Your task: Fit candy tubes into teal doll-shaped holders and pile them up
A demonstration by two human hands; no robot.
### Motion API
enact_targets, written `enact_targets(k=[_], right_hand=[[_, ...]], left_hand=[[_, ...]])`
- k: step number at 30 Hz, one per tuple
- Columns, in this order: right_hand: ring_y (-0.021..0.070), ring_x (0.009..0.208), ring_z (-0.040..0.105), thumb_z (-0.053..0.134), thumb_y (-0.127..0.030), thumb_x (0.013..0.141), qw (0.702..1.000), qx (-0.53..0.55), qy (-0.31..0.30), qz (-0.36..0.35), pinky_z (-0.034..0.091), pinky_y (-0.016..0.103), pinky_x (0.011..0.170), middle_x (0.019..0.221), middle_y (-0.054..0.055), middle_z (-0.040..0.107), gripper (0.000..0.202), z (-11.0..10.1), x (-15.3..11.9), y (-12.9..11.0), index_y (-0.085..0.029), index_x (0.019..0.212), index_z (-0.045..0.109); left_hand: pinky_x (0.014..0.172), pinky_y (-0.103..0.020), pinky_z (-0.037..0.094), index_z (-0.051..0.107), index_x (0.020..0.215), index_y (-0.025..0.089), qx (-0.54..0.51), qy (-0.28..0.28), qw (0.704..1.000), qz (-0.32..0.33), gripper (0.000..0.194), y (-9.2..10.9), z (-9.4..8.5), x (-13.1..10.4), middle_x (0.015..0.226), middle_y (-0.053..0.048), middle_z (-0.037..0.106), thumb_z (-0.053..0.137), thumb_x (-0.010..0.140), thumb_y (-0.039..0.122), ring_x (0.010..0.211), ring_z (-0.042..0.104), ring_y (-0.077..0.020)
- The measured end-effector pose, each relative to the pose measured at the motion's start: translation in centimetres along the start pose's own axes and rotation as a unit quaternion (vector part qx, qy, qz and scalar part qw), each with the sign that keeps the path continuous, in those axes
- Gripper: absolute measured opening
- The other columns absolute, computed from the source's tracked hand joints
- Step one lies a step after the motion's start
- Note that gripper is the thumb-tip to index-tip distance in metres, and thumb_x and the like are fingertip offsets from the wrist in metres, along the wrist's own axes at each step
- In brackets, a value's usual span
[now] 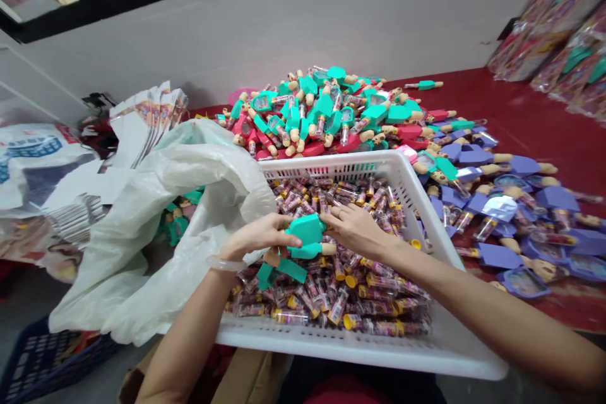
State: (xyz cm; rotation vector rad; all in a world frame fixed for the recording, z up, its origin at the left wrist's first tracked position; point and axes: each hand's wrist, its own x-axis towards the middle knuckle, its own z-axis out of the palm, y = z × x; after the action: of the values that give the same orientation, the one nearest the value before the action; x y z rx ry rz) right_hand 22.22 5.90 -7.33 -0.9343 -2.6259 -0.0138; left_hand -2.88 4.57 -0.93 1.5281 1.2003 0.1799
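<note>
My left hand (265,237), with a pale band on the wrist, grips a teal paddle-shaped toy piece (305,230) over a white basket. More teal pieces (291,269) lie just beneath it, on the tubes. My right hand (355,228) is closed at the right end of the held piece, its fingertips pinched together. What sits between those fingertips is hidden. Small clear tubes (338,306) with yellow caps and dark contents fill the white basket (331,342) below both hands.
A translucent plastic bag (180,170) drapes over the basket's left side, teal pieces inside. Behind is a heap of teal and red toys (326,110); purple ones (502,255) lie right on the red table (473,98). Stacked printed cards (137,132) stand left, wrapped packs (544,44) far right.
</note>
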Motion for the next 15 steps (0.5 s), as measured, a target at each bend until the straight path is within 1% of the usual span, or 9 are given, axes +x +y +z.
enact_targets(k=[1, 3, 4, 6, 9, 11, 15], right_hand=[[0.0201, 0.087, 0.059, 0.054, -0.021, 0.091, 1.0, 0.005, -0.006, 0.0, 0.035, 0.03, 0.074, 0.095, 0.008, 0.067, 0.021, 0.1, 0.0, 0.0, -0.017, 0.11, 0.061], [0.0202, 0.087, 0.059, 0.055, -0.016, 0.086, 0.999, 0.015, -0.023, 0.027, 0.036, 0.029, 0.074, 0.095, 0.009, 0.068, 0.022, 0.0, 0.1, 0.1, -0.014, 0.107, 0.061], [0.0206, 0.087, 0.06, 0.055, -0.014, 0.084, 0.998, 0.012, -0.036, 0.049, 0.036, 0.029, 0.073, 0.093, 0.01, 0.068, 0.021, -0.1, 0.1, 0.2, -0.013, 0.104, 0.062], [0.022, 0.084, 0.061, 0.055, -0.014, 0.082, 0.994, -0.006, -0.072, 0.083, 0.036, 0.03, 0.071, 0.09, 0.012, 0.069, 0.017, -0.2, 0.1, 0.3, -0.012, 0.096, 0.063], [0.0229, 0.08, 0.063, 0.055, -0.018, 0.082, 0.987, -0.017, -0.133, 0.091, 0.035, 0.031, 0.07, 0.085, 0.011, 0.071, 0.014, -0.2, 0.2, 0.3, -0.013, 0.09, 0.065], [0.023, 0.079, 0.065, 0.055, -0.022, 0.082, 0.983, -0.012, -0.164, 0.085, 0.036, 0.031, 0.071, 0.084, 0.011, 0.072, 0.014, -0.1, 0.2, 0.3, -0.014, 0.088, 0.065], [0.0236, 0.078, 0.067, 0.056, -0.027, 0.081, 0.98, -0.013, -0.181, 0.079, 0.038, 0.031, 0.07, 0.085, 0.011, 0.073, 0.017, 0.1, 0.2, 0.1, -0.014, 0.087, 0.066]], left_hand=[[0.065, -0.024, 0.046, 0.067, 0.107, 0.017, 0.029, 0.001, 0.999, 0.018, 0.044, -0.2, 0.3, 0.3, 0.087, -0.003, 0.069, 0.073, 0.072, 0.044, 0.075, 0.063, -0.0187], [0.067, -0.023, 0.045, 0.069, 0.103, 0.017, 0.051, 0.03, 0.997, 0.047, 0.042, -0.4, 1.1, 0.9, 0.091, -0.003, 0.069, 0.072, 0.071, 0.043, 0.079, 0.061, -0.0187], [0.065, -0.023, 0.044, 0.068, 0.103, 0.016, 0.05, 0.045, 0.996, 0.053, 0.043, -0.5, 1.6, 1.2, 0.089, -0.003, 0.068, 0.072, 0.071, 0.044, 0.077, 0.06, -0.0185], [0.062, -0.022, 0.042, 0.068, 0.1, 0.016, 0.042, 0.047, 0.996, 0.056, 0.042, -0.7, 2.5, 1.7, 0.085, -0.003, 0.067, 0.07, 0.073, 0.047, 0.073, 0.057, -0.017], [0.057, -0.021, 0.039, 0.068, 0.099, 0.016, 0.031, 0.025, 0.998, 0.046, 0.042, -0.8, 3.4, 2.0, 0.079, -0.002, 0.063, 0.065, 0.077, 0.052, 0.064, 0.052, -0.0132], [0.051, -0.02, 0.036, 0.067, 0.1, 0.015, 0.023, 0.027, 0.999, 0.034, 0.044, -0.8, 3.8, 2.0, 0.075, -0.001, 0.061, 0.065, 0.077, 0.052, 0.058, 0.048, -0.0109], [0.04, -0.02, 0.029, 0.066, 0.093, 0.014, -0.005, 0.04, 0.999, -0.011, 0.042, -0.4, 4.2, 1.6, 0.061, 0.002, 0.051, 0.067, 0.073, 0.052, 0.045, 0.04, -0.0081]])
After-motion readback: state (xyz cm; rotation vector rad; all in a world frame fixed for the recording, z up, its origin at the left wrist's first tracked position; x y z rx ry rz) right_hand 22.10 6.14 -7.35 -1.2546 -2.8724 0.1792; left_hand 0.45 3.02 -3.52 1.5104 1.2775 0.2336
